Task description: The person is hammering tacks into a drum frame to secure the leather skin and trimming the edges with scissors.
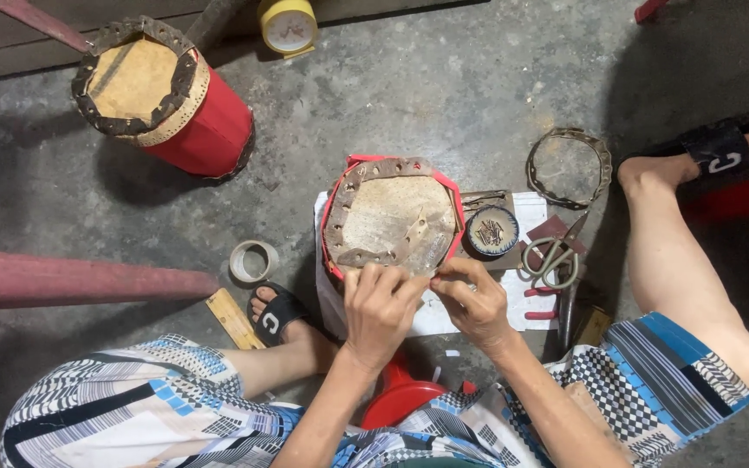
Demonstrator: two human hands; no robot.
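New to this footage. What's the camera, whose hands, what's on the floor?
One picture, from a camera on the person's head, looking down at a concrete floor. No machine: both bare hands are the wearer's own. The left hand and right hand pinch the near edge of a small red drum with a hide top and studded rim. Whether they grip anything else is hidden. Beside it: a dish of nails, scissors, a loose rim ring, a tape roll. A second red drum stands farther off on the left.
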